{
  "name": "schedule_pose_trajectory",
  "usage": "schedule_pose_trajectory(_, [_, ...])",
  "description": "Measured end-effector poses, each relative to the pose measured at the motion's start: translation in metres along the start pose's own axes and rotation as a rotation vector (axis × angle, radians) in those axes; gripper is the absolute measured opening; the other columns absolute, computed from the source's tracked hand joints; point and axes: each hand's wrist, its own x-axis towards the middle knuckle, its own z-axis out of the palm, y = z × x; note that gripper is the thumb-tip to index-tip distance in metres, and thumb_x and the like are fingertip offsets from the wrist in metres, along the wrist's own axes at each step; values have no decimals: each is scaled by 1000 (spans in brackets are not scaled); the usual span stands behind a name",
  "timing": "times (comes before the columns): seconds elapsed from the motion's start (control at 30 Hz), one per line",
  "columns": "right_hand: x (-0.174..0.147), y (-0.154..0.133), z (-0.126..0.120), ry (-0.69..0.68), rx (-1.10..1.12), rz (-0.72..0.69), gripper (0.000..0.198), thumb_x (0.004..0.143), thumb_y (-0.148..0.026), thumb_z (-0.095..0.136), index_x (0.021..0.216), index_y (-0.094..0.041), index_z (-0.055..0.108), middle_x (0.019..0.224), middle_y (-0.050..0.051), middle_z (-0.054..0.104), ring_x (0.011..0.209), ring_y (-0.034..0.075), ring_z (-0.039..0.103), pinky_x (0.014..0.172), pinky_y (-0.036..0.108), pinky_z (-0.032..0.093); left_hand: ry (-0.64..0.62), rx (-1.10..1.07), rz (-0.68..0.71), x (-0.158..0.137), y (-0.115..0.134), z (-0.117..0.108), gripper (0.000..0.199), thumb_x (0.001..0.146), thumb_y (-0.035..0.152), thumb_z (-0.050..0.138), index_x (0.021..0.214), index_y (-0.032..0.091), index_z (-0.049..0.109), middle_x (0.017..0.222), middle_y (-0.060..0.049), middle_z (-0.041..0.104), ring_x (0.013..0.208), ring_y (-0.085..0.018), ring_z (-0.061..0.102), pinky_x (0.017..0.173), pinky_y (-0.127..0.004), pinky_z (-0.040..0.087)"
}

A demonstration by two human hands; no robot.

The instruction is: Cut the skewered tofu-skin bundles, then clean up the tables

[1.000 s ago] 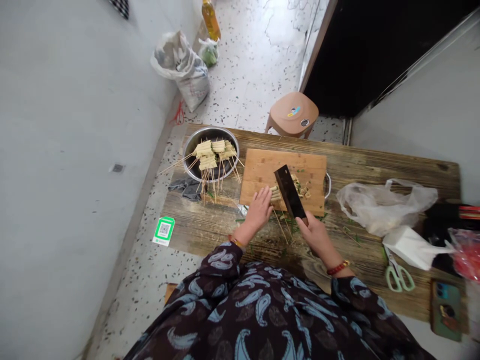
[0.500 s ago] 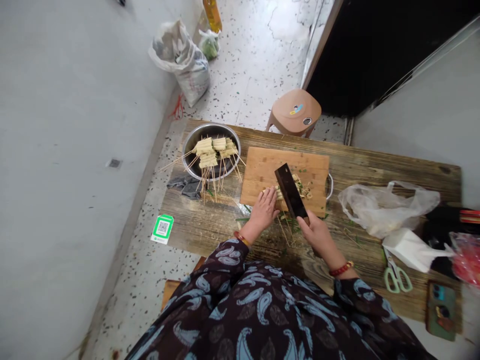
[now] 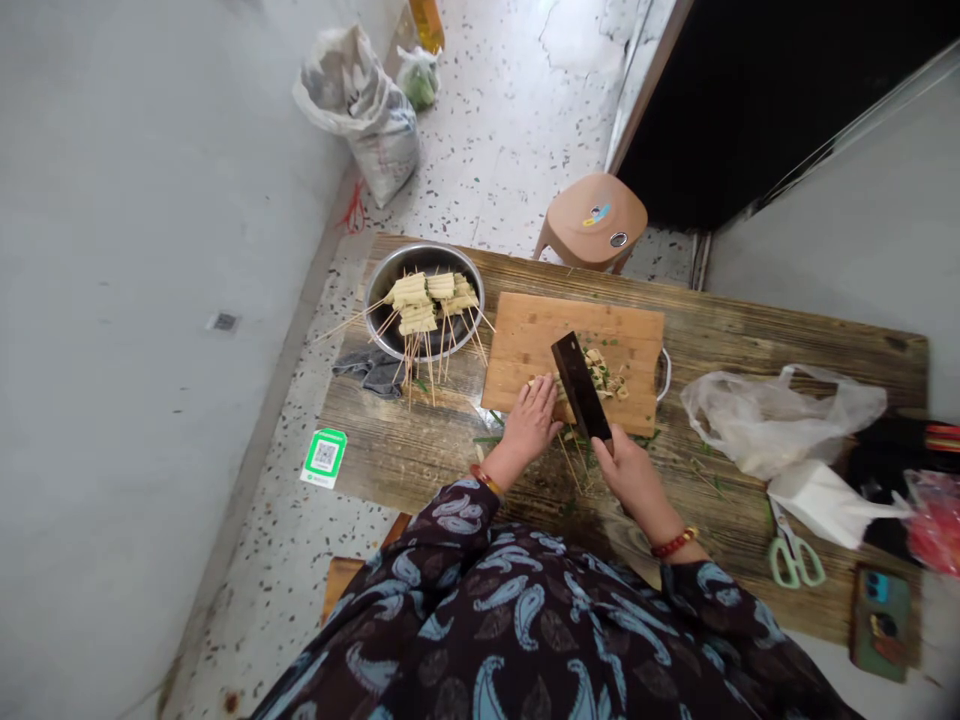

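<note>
On the wooden cutting board [image 3: 525,330], my left hand [image 3: 530,418] lies with its fingers stretched out flat over pale rolled food, which is mostly hidden under them. The handle of a dark cleaver [image 3: 581,385] is in my right hand [image 3: 626,470], its fingers closed around it. The blade stands close to my left fingertips, over the food. Cut pale pieces with green bits [image 3: 604,375] lie to the right of the blade. Thin wooden skewers [image 3: 570,460] lie between my hands at the board's near edge.
Left of the board, a metal bowl [image 3: 480,270] holds several skewered pale rolls [image 3: 416,318], beside a grey cloth [image 3: 371,372]. To the right are a plastic bag [image 3: 780,425], green-handled scissors [image 3: 796,562] and a phone [image 3: 879,620]. A stool [image 3: 592,215] stands beyond the table.
The view has shifted slightly. The cleaver's tilt differs a little, and it remains in my right hand beside the left fingertips. My left hand stays on the food.
</note>
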Motion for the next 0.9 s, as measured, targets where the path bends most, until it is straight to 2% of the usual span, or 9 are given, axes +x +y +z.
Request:
schedule_pose_trajectory(0.2, [1,-11,1,-41,-152,25,27,96,-35,34,104,-15,51,78,11,68,66,20,63,55,26,33,-28,-6,-10,2,-1,1,72,86,38,53,146,6,28,158,-17,20,146,-28,15,118,-44,16])
schedule_pose_trajectory(0.33, [12,-16,9,-34,-156,16,27,96,-33,36,107,-14,51,78,11,68,67,20,63,57,26,34,-27,-25,-3,2,-3,3,75,84,38,55,146,7,26,157,-17,20,146,-28,14,118,-44,17])
schedule_pose_trajectory(0.47, [26,-10,16,44,-13,6,30,95,-35,37,110,-14,52,81,11,68,69,20,63,59,26,38,-21,-50,-5,2,-2,0,74,84,36,55,146,8,26,157,-16,20,146,-28,15,118,-45,17])
schedule_pose_trajectory(0.57, [29,3,16,82,226,52,32,92,-44,39,98,-16,55,65,3,64,57,18,59,56,27,39,-4,-118,-17,1,-3,-8,66,87,33,51,146,12,28,157,-15,24,145,-27,17,117,-48,17])
schedule_pose_trajectory(0.67, [24,16,10,157,449,149,37,89,-54,41,87,-19,53,51,-3,55,46,16,53,52,27,39,128,-294,-178,-8,-11,-16,55,89,27,46,142,16,36,154,-14,31,143,-24,24,115,-48,22])
schedule_pose_trajectory(0.73, [15,23,3,236,526,198,37,86,-57,45,82,-20,52,49,-4,54,46,15,52,51,27,40,185,-560,-396,-20,-18,-17,43,89,27,46,131,18,49,145,-14,45,137,-24,36,112,-46,28])
schedule_pose_trajectory(0.83, [-3,32,-8,294,599,217,36,84,-56,48,74,-22,49,49,-4,54,46,14,53,52,27,42,100,-954,-664,-42,-19,-8,23,87,29,49,101,18,64,109,-10,67,109,-23,58,100,-41,41])
schedule_pose_trajectory(0.9, [-17,39,-11,306,643,238,36,83,-56,49,71,-22,49,50,-4,55,45,13,52,52,26,42,5,-1091,-721,-53,-9,4,17,85,29,53,86,17,65,86,-6,70,86,-19,64,86,-36,49])
